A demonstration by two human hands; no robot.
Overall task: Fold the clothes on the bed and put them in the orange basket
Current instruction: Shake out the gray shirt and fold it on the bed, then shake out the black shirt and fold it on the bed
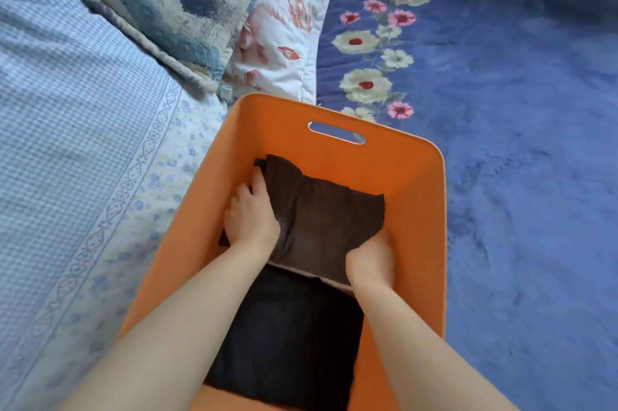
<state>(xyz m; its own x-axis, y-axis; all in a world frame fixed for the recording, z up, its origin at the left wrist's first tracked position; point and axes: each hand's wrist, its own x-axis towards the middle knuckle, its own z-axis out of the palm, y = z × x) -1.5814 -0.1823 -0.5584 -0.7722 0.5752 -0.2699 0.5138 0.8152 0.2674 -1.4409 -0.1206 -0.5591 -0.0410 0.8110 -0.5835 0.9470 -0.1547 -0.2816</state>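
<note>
Both hands, left [250, 215] and right [369, 261], grip the folded brown garment [321, 213] (inside the orange basket [414, 183]).

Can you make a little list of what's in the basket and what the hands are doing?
basket: orange plastic basket on the bed
far end: folded brown cloth
near end: folded black cloth
between them: a pale edge, unclear what
left hand: grips the brown cloth's left side
right hand: grips its near right corner
</note>
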